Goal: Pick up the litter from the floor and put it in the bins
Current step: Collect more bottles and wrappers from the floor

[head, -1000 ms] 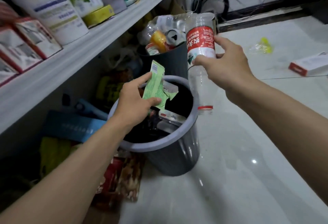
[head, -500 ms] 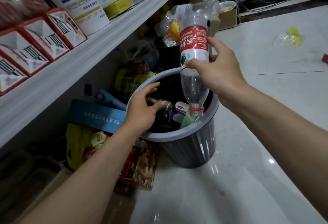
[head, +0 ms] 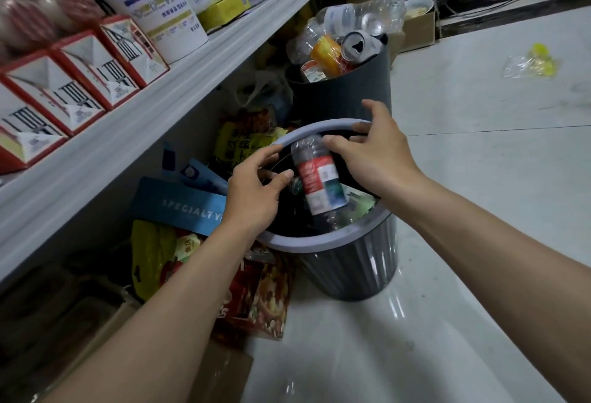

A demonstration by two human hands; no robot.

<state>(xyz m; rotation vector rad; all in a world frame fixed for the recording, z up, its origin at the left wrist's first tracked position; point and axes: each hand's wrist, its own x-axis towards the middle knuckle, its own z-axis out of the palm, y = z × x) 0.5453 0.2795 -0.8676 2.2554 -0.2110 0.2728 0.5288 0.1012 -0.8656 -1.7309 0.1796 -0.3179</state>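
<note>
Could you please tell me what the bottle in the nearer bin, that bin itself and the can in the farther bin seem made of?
The bottle looks like clear plastic: you see through it, with a printed red and white label. The nearer bin seems moulded grey plastic, ribbed and glossy. The can looks like bare metal, probably aluminium: silvery top with an opening.

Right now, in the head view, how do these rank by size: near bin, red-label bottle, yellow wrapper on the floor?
1. near bin
2. red-label bottle
3. yellow wrapper, though it lies farther off, so its real size is unsure
</note>
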